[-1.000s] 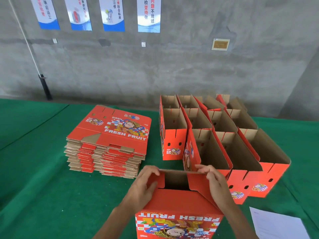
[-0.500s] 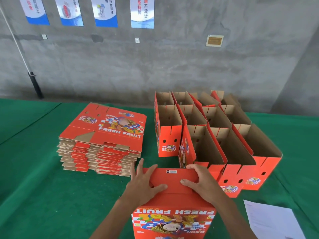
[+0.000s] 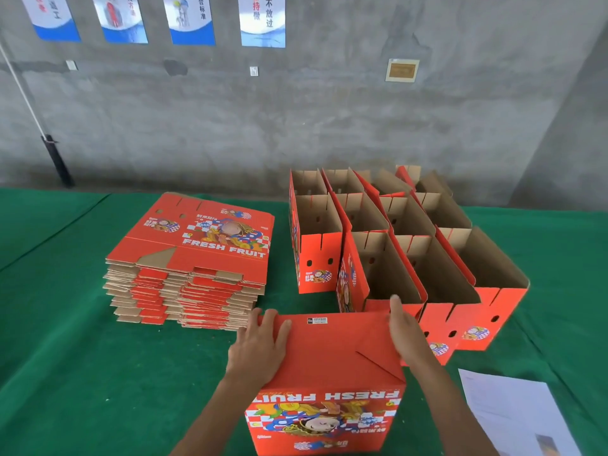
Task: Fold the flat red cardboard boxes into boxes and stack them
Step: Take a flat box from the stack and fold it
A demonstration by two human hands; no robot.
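Note:
A red "FRESH FRUIT" box [image 3: 332, 353] stands upside down in front of me, its bottom flaps folded flat on top. My left hand [image 3: 260, 343] lies on the left part of that surface with fingers straight. My right hand [image 3: 406, 334] rests along the right edge, fingers extended over the far corner. A stack of flat red cardboard boxes [image 3: 187, 264] sits to the left on the green table. Several folded open boxes [image 3: 394, 251] stand in rows to the right, just behind the box I press.
A white paper sheet [image 3: 516, 413] lies at the near right on the green cloth table [image 3: 82, 357]. A grey concrete wall with posters rises behind the table. A pole [image 3: 49, 146] leans at the far left.
The open bottom flaps have been folded down and closed. My hands slid from the middle of the flaps outward to the left and right edges.

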